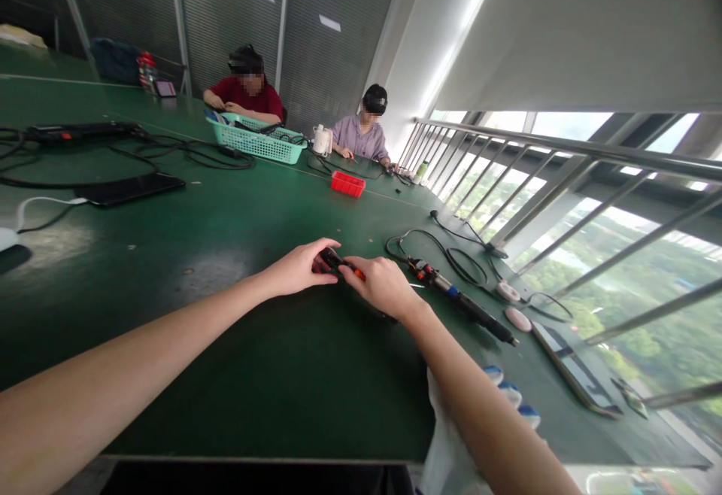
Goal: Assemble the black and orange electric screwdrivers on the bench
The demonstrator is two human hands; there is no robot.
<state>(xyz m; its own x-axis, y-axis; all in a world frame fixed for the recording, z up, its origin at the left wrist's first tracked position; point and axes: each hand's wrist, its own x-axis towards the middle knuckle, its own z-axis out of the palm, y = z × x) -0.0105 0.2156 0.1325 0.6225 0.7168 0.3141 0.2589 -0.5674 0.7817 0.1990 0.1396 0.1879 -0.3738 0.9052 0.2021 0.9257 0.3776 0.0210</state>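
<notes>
In the head view my left hand (301, 268) curls its thumb and fingers round a small black object (332, 257), just above the green table (282, 359). My right hand (386, 286) is closed against it from the other side, gripping a black tool with an orange part (357, 273). The right hand's own fingers hide most of this tool, so its kind does not show. The two hands almost meet, and I cannot tell whether black object and tool are joined. To the right lies a corded electric screwdriver (465, 303).
Beyond my hands sit a red plastic tray (347, 184) and a turquoise basket (259, 140) with cables. A black tablet-like slab (132, 189) lies left, a phone (572, 367) right. A white bag (451, 442) hangs at the near edge. Two people work across the table; a metal railing (564, 147) runs right.
</notes>
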